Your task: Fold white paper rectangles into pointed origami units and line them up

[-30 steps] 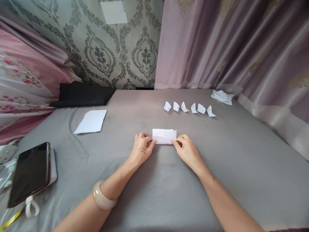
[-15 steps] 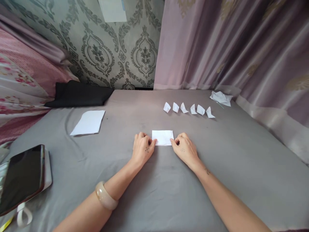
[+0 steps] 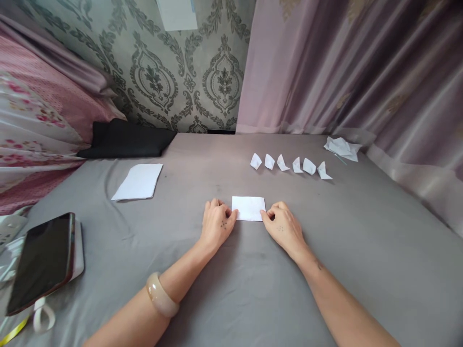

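Domestic room, apparently in a home: damask-patterned wallpaper (image 3: 190,58), long mauve curtains (image 3: 307,72), floral fabric (image 3: 31,106) hanging at left, grey cloth-covered surface (image 3: 231,289).

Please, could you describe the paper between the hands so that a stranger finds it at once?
On the grey cloth, find the left hand and right hand. Between them is a rectangular white paper, held near its two closer corners. Unlike the six folded shapes beyond and the paper stack leftward, both hands touch it.
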`<state>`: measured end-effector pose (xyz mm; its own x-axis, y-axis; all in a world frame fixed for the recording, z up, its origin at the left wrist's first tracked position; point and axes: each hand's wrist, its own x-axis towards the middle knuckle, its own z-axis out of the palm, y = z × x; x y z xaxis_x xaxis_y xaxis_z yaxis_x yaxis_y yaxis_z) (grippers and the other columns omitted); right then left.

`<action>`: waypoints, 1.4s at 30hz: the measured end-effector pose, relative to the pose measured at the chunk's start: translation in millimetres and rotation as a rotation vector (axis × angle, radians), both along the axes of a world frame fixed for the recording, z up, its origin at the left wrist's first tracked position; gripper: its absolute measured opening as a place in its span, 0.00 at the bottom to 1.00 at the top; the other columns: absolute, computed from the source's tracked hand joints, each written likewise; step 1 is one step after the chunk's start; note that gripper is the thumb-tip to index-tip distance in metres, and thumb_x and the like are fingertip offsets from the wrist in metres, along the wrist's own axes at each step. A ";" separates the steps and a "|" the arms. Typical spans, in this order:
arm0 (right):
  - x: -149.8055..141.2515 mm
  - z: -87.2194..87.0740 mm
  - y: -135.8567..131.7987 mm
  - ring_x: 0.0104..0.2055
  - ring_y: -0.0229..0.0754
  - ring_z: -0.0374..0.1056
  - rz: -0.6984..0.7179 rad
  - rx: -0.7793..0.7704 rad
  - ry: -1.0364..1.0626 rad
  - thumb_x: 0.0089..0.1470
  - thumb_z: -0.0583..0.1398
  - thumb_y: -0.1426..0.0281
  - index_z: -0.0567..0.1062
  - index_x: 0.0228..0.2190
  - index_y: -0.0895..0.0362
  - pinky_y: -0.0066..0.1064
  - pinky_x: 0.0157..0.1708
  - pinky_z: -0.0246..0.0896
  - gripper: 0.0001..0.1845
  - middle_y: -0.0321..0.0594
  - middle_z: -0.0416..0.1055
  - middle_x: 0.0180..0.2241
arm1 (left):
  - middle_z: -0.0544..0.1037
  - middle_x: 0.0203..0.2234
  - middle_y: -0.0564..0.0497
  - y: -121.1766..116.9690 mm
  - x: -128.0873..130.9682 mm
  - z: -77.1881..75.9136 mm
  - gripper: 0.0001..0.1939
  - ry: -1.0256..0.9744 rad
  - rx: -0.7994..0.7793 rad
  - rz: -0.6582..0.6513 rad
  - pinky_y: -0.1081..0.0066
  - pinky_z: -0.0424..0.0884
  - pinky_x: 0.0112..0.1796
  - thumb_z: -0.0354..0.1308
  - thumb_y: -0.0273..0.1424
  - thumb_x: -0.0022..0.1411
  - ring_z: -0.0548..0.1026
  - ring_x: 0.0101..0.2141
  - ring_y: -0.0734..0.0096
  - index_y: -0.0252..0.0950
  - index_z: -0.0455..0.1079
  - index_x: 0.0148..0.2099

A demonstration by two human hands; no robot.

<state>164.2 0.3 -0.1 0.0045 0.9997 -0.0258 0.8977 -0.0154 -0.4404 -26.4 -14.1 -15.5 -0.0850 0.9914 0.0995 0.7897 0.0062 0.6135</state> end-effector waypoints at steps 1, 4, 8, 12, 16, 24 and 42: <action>-0.1 0.2 0.2 0.30 0.38 0.66 -0.002 -0.005 -0.003 0.56 0.55 0.61 0.68 0.20 0.56 0.31 0.27 0.52 0.17 0.38 0.67 0.37 | 0.70 0.34 0.43 0.1 -0.2 -0.7 0.15 0.003 0.000 -0.001 0.60 0.64 0.41 0.54 0.36 0.61 0.64 0.39 0.56 0.35 0.71 0.25; -0.4 1.0 -0.2 0.32 0.39 0.66 0.005 -0.013 -0.023 0.57 0.55 0.61 0.67 0.20 0.55 0.31 0.28 0.53 0.17 0.38 0.67 0.37 | 0.70 0.34 0.43 0.4 -0.9 -3.0 0.15 0.025 0.008 -0.006 0.60 0.64 0.41 0.54 0.37 0.61 0.64 0.39 0.57 0.35 0.70 0.26; -1.6 1.5 -4.8 0.33 0.40 0.67 0.033 0.024 -0.086 0.58 0.54 0.61 0.67 0.22 0.55 0.31 0.30 0.54 0.16 0.39 0.67 0.36 | 0.69 0.34 0.43 -1.3 -0.9 -4.4 0.15 0.090 0.035 -0.031 0.61 0.64 0.40 0.52 0.37 0.63 0.64 0.38 0.58 0.35 0.69 0.26; -6.1 0.5 -10.8 0.35 0.43 0.69 0.032 0.115 -0.151 0.59 0.55 0.63 0.70 0.33 0.56 0.33 0.31 0.58 0.10 0.44 0.68 0.39 | 0.70 0.37 0.41 -4.0 1.4 -0.6 0.11 0.196 0.095 -0.072 0.59 0.65 0.42 0.50 0.34 0.64 0.65 0.39 0.57 0.33 0.69 0.37; -11.7 -5.0 -10.6 0.49 0.49 0.66 0.226 0.272 -0.171 0.59 0.50 0.75 0.68 0.50 0.58 0.39 0.46 0.62 0.18 0.50 0.66 0.52 | 0.66 0.55 0.42 -2.3 4.7 4.4 0.19 0.277 0.183 -0.261 0.55 0.60 0.51 0.44 0.24 0.65 0.61 0.54 0.52 0.37 0.63 0.56; -5.3 -17.7 3.7 0.66 0.45 0.50 0.669 0.196 -0.085 0.57 0.43 0.80 0.56 0.63 0.61 0.45 0.62 0.52 0.32 0.50 0.53 0.64 | 0.61 0.62 0.38 4.2 4.5 -1.5 0.28 0.428 0.101 -0.549 0.62 0.55 0.61 0.42 0.18 0.60 0.58 0.62 0.60 0.26 0.57 0.63; 4.9 -4.3 0.7 0.65 0.48 0.51 0.560 0.176 -0.263 0.53 0.44 0.84 0.61 0.59 0.69 0.41 0.62 0.52 0.32 0.54 0.54 0.63 | 0.67 0.59 0.47 -12.0 -34.0 7.0 0.29 0.478 0.178 -0.552 0.66 0.65 0.56 0.43 0.16 0.58 0.63 0.60 0.66 0.34 0.62 0.60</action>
<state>169.1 1.0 -4.4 -0.5353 0.8418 0.0695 0.8273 0.5391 -0.1578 -60.4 -26.0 -8.6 0.5126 0.8430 0.1633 0.8299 -0.5352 0.1579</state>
